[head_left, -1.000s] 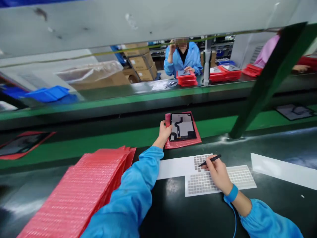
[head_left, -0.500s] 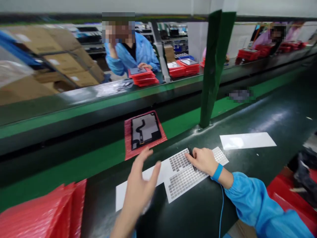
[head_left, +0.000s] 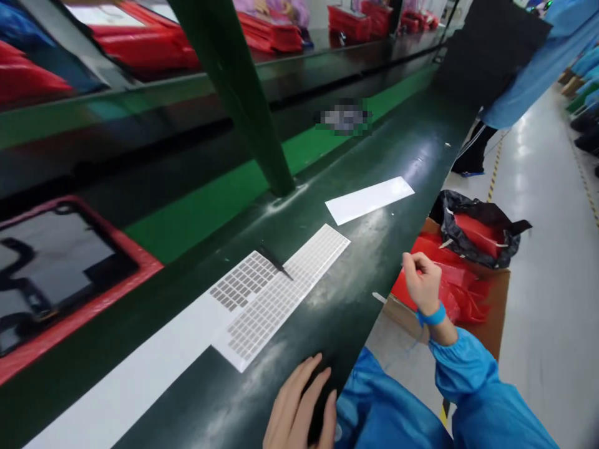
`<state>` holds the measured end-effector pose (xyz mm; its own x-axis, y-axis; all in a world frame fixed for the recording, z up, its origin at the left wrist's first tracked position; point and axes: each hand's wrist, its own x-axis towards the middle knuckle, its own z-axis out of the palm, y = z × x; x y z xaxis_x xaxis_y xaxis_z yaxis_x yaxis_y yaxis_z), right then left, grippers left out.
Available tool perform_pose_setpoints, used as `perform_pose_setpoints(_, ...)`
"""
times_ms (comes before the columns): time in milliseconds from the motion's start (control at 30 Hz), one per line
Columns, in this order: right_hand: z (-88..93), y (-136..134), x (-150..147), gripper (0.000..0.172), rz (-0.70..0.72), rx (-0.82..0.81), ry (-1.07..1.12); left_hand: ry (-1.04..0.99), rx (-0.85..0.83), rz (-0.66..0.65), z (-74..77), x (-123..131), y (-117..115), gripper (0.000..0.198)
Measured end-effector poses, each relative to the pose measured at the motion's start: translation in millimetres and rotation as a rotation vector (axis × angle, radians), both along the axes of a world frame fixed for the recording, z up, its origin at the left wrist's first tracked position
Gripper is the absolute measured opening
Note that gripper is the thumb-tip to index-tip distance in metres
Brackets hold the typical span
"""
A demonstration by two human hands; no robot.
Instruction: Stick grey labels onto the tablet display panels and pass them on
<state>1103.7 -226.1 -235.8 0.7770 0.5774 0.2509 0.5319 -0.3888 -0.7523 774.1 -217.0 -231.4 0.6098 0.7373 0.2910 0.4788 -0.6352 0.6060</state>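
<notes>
My right hand (head_left: pixel 422 284), with a blue band at its wrist, is held past the bench edge above an open carton of red wrap. Its fingers are curled closed; whatever they hold, if anything, is too small to make out. My left hand (head_left: pixel 299 405) hangs over the near bench edge with its fingers stretched out and nothing in it. Black tweezers (head_left: pixel 277 264) lie across two white sheets of small grey rectangular stickers: the shorter sheet (head_left: pixel 246 280) at the back and the longer sheet (head_left: pixel 285 296) in front, both beyond my left hand.
A blank white strip (head_left: pixel 369 201) lies farther along the dark green bench (head_left: pixel 322 330). At left, a flat panel (head_left: pixel 75 249) with a black cable rests on red bubble wrap. A green post (head_left: pixel 243 106) rises behind the sheets. The carton (head_left: pixel 498 312) and a black bag (head_left: pixel 508 234) stand at right.
The view has swung right and down. My right hand has let go of the tweezers and moved off the bench over the carton. My left hand has moved to the bench's near edge.
</notes>
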Motion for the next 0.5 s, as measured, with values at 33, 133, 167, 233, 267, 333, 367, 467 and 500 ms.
perform_pose_setpoints(33,-19.8,-24,19,0.060,-0.078,-0.038,0.012,0.025,0.009,-0.008,-0.3,0,3,0.035)
perform_pose_setpoints(133,-82.1,-82,70,0.064,-0.242,-0.206,0.066,0.096,0.064,-0.054,-3.0,2,9,0.041)
perform_pose_setpoints(167,-101.6,-96,85,0.061,-0.268,-0.276,0.091,0.117,0.089,-0.078,-4.5,5,11,0.046)
perform_pose_setpoints(233,-136.9,-112,113,0.041,-0.296,-0.408,0.125,0.160,0.134,-0.113,-7.7,14,15,0.059)
perform_pose_setpoints(267,-152.3,-114,126,0.032,-0.300,-0.468,0.132,0.176,0.154,-0.117,-9.2,21,17,0.067)
perform_pose_setpoints(333,-178.5,-110,156,0.029,-0.291,-0.572,0.129,0.204,0.193,-0.089,-11.2,35,20,0.080)
perform_pose_setpoints(367,-189.3,-103,173,0.031,-0.283,-0.616,0.118,0.221,0.216,-0.067,-11.6,42,21,0.085)
perform_pose_setpoints(467,-212.2,-78,225,0.036,-0.248,-0.723,0.044,0.318,0.271,-0.042,-10.8,57,21,0.090)
perform_pose_setpoints(500,-217.0,-70,243,0.037,-0.234,-0.754,0.009,0.351,0.279,-0.039,-9.9,60,19,0.090)
